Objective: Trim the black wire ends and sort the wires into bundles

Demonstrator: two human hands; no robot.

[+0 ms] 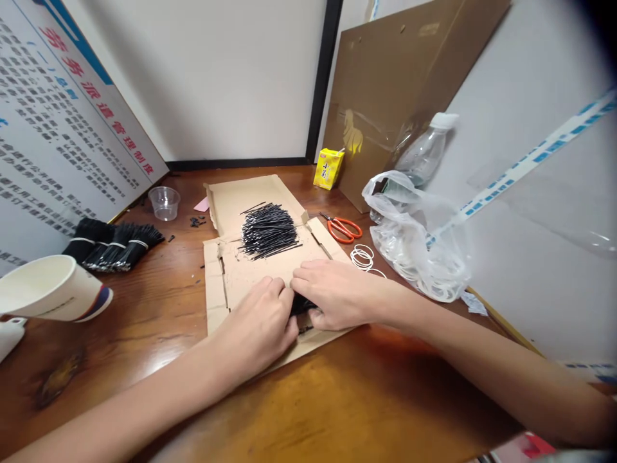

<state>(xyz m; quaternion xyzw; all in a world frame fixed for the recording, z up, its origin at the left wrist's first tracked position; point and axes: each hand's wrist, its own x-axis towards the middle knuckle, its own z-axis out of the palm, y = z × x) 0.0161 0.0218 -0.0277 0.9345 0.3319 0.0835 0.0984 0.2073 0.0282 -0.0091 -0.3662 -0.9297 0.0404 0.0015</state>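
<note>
My left hand (258, 321) and my right hand (332, 292) meet over the near part of a flattened cardboard sheet (226, 276). Both hands are closed round a small bunch of thin black sticks (301, 305), mostly hidden under the fingers. A loose heap of the same black sticks (267, 230) lies on the cardboard just beyond the hands. To the left on the wooden table, tied bundles of black sticks (113, 244) lie side by side, each held by a white band.
White rubber bands (362, 257) lie right of the cardboard, beside orange scissors (343, 228) and a plastic bag of bands (419, 244). A paper cup (51, 288) lies at the left, a clear cup (164, 202) and a yellow carton (328, 168) farther back.
</note>
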